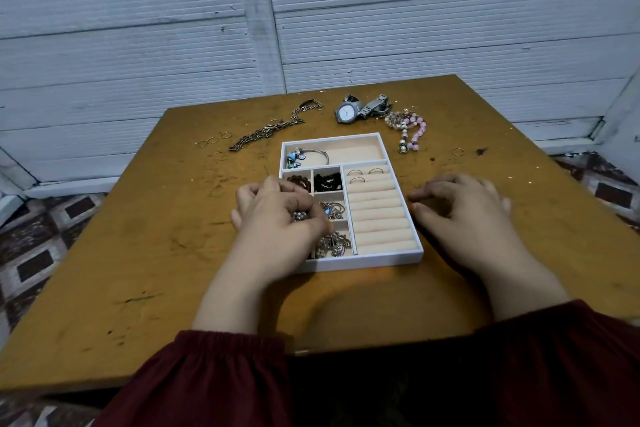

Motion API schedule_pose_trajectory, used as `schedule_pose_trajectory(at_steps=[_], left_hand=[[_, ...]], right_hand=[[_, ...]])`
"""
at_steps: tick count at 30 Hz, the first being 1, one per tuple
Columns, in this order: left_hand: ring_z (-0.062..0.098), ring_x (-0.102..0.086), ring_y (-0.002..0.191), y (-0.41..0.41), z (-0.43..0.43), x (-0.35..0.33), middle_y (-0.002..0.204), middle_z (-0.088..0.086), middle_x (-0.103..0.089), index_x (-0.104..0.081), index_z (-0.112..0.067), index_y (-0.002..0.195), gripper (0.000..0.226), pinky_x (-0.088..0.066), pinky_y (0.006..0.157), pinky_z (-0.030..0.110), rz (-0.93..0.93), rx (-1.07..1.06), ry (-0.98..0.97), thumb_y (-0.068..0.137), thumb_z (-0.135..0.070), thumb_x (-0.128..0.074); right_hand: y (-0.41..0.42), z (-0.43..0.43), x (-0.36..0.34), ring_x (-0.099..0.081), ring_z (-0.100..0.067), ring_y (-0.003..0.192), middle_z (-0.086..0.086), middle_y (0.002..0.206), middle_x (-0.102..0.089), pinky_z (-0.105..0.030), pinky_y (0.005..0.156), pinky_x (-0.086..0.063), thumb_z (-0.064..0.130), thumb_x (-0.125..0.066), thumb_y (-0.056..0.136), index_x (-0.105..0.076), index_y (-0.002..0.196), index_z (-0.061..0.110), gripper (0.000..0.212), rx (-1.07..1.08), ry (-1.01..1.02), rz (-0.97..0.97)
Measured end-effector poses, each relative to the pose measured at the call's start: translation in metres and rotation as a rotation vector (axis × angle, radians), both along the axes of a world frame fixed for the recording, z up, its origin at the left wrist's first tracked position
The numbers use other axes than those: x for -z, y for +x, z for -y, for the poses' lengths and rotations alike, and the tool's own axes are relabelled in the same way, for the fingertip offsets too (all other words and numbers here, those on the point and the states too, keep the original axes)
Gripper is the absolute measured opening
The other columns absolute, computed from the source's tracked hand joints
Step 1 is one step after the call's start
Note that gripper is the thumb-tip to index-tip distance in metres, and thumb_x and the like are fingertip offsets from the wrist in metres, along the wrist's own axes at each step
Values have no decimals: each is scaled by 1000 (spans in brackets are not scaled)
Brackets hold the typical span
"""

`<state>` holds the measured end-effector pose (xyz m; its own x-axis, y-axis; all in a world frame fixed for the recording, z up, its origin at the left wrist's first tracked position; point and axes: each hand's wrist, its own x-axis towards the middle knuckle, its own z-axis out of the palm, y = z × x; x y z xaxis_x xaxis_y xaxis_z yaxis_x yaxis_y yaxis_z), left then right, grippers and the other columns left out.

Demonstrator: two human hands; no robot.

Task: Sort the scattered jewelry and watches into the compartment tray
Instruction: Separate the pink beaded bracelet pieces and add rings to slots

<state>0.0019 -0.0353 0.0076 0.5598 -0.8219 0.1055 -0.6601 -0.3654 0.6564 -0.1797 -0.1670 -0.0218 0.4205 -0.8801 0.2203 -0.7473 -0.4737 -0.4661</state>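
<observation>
Head view of a table (145, 253) with a white tray (367, 262) at its centre. The left hand (277, 218) lies over the tray's left column of small compartments, fingers curled tight about a silvery beaded piece (300, 216); which compartment lies beneath it cannot be told. The right hand (464, 208) rests on the table just right of the tray, fingers loosely curled and holding nothing. In the tray: a charm bangle (306, 155) in the long far compartment; brown beads (298, 180) and black beads (327, 181) in adjoining small cells; silver pieces (333, 245) in the near cells; three rings (355, 172) set in the far rolls of the right-hand section. Still on the table beyond the tray: a chain (266, 132) and loose rings (212, 141) at far left, watches (347, 113) at far centre, a pink bead bracelet (414, 132) beside them, and a single ring (457, 151) at right.
</observation>
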Motion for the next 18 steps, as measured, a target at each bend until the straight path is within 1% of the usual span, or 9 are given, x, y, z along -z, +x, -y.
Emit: schedule_pose_trajectory(at_steps=[3,7,11,16,18], left_hand=[[11,-23,109,-1,1,1,102,-14,-46,-67,-27,68,12,-8,68,21,70,-15,10,80,-29,-67],[8,-17,99,-2,1,1,102,-11,-44,-57,-28,63,20,-8,67,23,144,3,26,81,-29,-63],[7,-16,97,-2,2,5,102,-9,-46,-58,-28,68,16,-9,69,25,195,-4,27,82,-31,-63],[7,-14,92,-6,4,9,101,-10,-46,-60,-26,66,16,-11,73,27,235,-15,32,79,-34,-64],[7,-15,93,-6,5,9,100,-10,-46,-60,-26,64,18,-12,74,27,230,-11,39,77,-37,-66]], right_hand=[[0,0,0,-37,-23,122,11,120,-55,-36,89,-24,38,-60,86,-68,102,40,18,3,3,3],[-1,0,0,-37,-23,122,11,121,-55,-36,89,-24,38,-60,86,-67,102,40,18,1,2,1],[0,1,0,-37,-23,121,10,121,-54,-37,90,-24,39,-59,85,-67,101,40,18,-2,15,1],[0,1,0,-36,-25,122,9,121,-53,-38,94,-25,39,-60,85,-67,103,41,19,-2,21,2],[0,1,0,-36,-24,122,10,121,-53,-38,94,-25,40,-59,85,-66,103,41,19,-1,23,-2]])
